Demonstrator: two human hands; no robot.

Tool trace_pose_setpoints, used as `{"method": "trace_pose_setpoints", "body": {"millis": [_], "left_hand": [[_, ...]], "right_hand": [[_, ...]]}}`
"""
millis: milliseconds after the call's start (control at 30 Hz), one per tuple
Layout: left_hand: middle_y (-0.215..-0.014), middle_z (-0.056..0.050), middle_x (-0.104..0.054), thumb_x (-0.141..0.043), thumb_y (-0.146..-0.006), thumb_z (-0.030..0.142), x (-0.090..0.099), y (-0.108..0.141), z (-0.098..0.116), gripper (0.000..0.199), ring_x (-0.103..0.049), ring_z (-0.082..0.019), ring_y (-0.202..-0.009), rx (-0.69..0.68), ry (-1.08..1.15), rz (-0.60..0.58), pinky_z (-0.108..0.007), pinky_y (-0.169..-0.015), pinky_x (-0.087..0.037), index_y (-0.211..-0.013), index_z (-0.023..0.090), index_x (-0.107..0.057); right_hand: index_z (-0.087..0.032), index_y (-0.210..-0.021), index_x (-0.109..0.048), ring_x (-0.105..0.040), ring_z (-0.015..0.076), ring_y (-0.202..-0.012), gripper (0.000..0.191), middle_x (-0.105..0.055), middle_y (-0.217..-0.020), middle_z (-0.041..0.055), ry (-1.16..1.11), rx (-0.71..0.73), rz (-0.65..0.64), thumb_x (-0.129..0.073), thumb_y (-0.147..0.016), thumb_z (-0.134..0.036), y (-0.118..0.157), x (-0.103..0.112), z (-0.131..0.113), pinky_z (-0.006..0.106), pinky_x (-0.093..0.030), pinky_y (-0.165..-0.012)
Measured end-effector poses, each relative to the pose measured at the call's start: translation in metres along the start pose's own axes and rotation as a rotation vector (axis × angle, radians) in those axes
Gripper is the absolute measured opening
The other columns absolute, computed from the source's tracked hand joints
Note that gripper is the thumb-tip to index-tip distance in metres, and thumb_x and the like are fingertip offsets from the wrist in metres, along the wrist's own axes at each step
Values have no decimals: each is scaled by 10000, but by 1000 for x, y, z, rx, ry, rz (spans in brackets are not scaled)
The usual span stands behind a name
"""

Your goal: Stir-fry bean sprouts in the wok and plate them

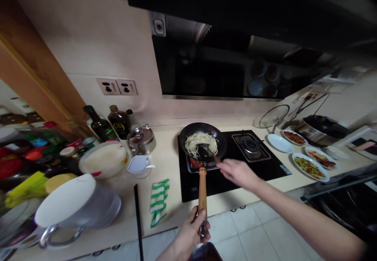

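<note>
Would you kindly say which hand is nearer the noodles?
Right: the right hand is to the near right of the noodles; the left hand is farther back, gripping the wooden pan handle.

No readable text — cooktop lettering (194,189) blurred.

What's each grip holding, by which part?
The left grip holds the pan by its wooden handle, near the free end; the right grip holds a cooking utensil by its handle.
</note>
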State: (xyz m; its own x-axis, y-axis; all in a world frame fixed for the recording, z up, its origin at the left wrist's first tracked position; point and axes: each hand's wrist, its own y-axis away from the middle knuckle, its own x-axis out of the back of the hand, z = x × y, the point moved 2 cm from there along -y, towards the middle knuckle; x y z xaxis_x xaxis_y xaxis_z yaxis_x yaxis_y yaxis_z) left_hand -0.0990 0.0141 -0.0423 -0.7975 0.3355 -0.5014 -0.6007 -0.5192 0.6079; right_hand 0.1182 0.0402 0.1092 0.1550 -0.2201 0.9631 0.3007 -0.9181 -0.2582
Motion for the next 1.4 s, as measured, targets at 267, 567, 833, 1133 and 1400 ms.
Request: {"method": "trace_pose_setpoints", "body": {"millis": [267, 567, 833, 1133, 1400], "left_hand": [[-596, 58, -537, -678, -529, 747, 14, -9, -11, 753, -501, -106, -475, -46, -66, 12, -235, -470, -263, -1029, 219, -482], [-587, 48, -509, -695, -599, 683, 5, -3, -6, 587, -460, -84, -507, -135, -112, 123, -228, -497, -277, -896, 198, -550], [-549, 72, -490, -760, -548, 638, -1, -5, -8, 601, -404, -49, -430, -97, 17, 210, -204, -452, -227, -886, 200, -525], [-568, 46, -509, -760, -542, 648, 0, -2, -6, 660, -425, -66, -457, -101, -17, 198, -220, -455, -232, -961, 180, -560], [-576, 47, -505, -752, -559, 649, 1, -2, -6, 657, -429, -66, -462, -108, -46, 196, -225, -460, -229, -971, 175, -559]], "right_hand": [[-203, -835, -723, -672, 186, -635, 189, -731, -744, 49, -510, -575, 320, -678, -747, -363, -45, 46, 136, 300, -553, -656], [-119, -944, -645, -712, 230, -620, 399, -730, -697, 113, -1141, -778, 355, -613, -779, -481, -38, -59, 175, 381, -602, -624], [-203, -1004, -696, -697, 201, -763, 279, -718, -971, 95, -731, -261, 163, -582, -852, -406, 14, 18, 127, 339, -574, -721], [-240, -1105, -662, -610, 155, -679, 305, -659, -846, 57, -226, 242, -165, -421, -922, -206, 17, 38, 60, 275, -486, -620], [-178, -1069, -645, -583, 183, -668, 296, -648, -835, 72, -5, 373, -194, -509, -813, -123, 19, 6, 39, 281, -462, -572]]}}
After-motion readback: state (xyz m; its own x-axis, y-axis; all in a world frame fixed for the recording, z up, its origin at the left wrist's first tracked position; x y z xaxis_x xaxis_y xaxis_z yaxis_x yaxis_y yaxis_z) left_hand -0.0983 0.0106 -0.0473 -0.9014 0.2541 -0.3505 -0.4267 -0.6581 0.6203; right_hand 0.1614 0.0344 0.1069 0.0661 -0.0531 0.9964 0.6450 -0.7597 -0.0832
